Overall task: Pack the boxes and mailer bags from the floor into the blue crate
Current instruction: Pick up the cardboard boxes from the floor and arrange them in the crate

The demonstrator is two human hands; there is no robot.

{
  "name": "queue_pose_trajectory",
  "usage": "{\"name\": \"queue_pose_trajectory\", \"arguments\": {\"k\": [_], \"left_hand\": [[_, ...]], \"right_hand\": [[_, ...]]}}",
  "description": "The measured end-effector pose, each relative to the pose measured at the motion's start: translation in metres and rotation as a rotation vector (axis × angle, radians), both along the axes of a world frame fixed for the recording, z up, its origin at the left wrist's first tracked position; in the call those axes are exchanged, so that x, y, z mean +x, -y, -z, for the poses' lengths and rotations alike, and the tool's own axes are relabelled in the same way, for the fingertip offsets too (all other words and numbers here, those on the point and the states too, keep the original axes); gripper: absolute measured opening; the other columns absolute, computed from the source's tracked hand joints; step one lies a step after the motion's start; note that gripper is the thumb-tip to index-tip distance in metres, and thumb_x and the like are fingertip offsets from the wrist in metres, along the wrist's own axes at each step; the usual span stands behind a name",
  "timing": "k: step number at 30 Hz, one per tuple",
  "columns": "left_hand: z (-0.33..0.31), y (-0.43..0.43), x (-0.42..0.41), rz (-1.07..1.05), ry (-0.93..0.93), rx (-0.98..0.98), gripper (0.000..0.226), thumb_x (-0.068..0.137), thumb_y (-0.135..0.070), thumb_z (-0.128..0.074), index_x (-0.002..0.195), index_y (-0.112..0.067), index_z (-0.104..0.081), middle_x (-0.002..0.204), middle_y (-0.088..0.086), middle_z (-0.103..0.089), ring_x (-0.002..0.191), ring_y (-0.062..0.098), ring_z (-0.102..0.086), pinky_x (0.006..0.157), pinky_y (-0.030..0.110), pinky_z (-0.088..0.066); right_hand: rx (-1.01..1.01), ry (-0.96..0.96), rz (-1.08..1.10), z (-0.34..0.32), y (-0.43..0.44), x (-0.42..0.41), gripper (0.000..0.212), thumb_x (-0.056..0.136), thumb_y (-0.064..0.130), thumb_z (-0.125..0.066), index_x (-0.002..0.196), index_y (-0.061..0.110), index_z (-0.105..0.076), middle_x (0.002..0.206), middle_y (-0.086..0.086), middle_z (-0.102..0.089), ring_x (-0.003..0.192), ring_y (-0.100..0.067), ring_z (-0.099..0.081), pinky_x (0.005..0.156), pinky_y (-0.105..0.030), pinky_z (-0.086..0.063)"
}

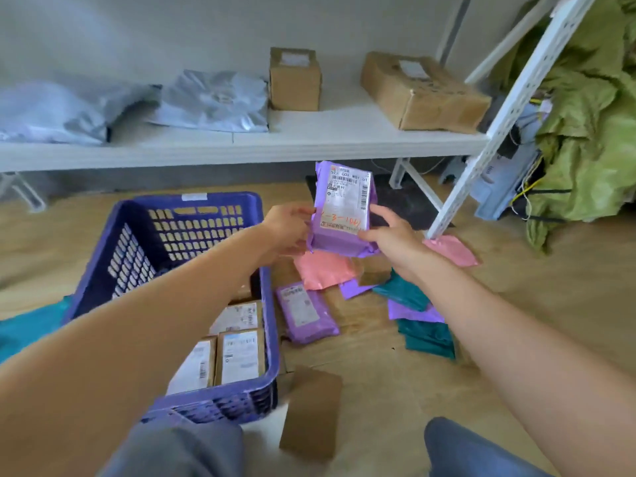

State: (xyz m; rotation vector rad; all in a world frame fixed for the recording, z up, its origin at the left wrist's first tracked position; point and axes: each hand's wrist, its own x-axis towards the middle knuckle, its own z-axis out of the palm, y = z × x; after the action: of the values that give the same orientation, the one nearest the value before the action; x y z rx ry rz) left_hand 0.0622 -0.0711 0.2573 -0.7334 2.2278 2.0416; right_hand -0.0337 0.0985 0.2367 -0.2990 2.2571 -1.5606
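A purple mailer bag with a white label is held up above the floor, to the right of the blue crate. My left hand grips its left edge and my right hand grips its right lower edge. Several labelled cardboard boxes lie in the crate's near end. On the floor beside the crate lie another purple mailer, pink mailers, teal mailers and a flat brown box.
A white shelf behind carries grey mailer bags and two cardboard boxes. Its slanted upright stands right of my hands. Green sacks are piled at far right. My knees are at the bottom edge.
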Motion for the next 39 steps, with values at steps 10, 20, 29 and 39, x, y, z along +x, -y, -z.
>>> {"name": "queue_pose_trajectory", "arguments": {"k": [10, 20, 29, 39], "left_hand": [[0.022, 0.134, 0.068, -0.268, 0.062, -0.027, 0.037, 0.095, -0.002, -0.046, 0.124, -0.022, -0.055, 0.102, 0.002, -0.065, 0.081, 0.018, -0.063, 0.072, 0.03, -0.056], [0.106, 0.216, 0.074, -0.477, 0.105, -0.029, 0.038, 0.092, -0.003, -0.052, 0.126, -0.021, -0.054, 0.121, 0.004, -0.059, 0.096, 0.023, -0.061, 0.078, 0.039, -0.057], [0.179, 0.26, 0.051, -0.61, 0.123, -0.076, 0.036, 0.094, -0.003, -0.05, 0.127, -0.016, -0.049, 0.129, 0.001, -0.057, 0.08, 0.01, -0.058, 0.065, 0.027, -0.052], [0.237, 0.282, 0.042, -0.623, 0.16, -0.166, 0.033, 0.096, -0.012, -0.051, 0.128, -0.016, -0.047, 0.122, -0.001, -0.058, 0.094, 0.014, -0.057, 0.055, 0.017, -0.041]], "right_hand": [[0.056, 0.029, -0.288, 0.019, 0.16, 0.043, 0.064, 0.09, 0.002, -0.059, 0.144, 0.024, -0.033, 0.127, -0.01, -0.057, 0.102, -0.021, -0.061, 0.062, -0.021, -0.053], [0.045, 0.096, -0.332, 0.111, 0.268, 0.049, 0.064, 0.091, 0.0, -0.056, 0.144, 0.026, -0.033, 0.13, -0.006, -0.057, 0.116, -0.019, -0.056, 0.078, -0.03, -0.056], [0.095, -0.002, -0.329, 0.184, 0.329, 0.036, 0.065, 0.091, 0.004, -0.058, 0.144, 0.031, -0.032, 0.131, -0.001, -0.056, 0.121, -0.015, -0.053, 0.073, -0.014, -0.05], [0.155, 0.017, -0.349, 0.241, 0.348, 0.034, 0.062, 0.091, 0.0, -0.057, 0.144, 0.024, -0.036, 0.123, 0.002, -0.059, 0.11, -0.01, -0.054, 0.072, -0.011, -0.045]]}}
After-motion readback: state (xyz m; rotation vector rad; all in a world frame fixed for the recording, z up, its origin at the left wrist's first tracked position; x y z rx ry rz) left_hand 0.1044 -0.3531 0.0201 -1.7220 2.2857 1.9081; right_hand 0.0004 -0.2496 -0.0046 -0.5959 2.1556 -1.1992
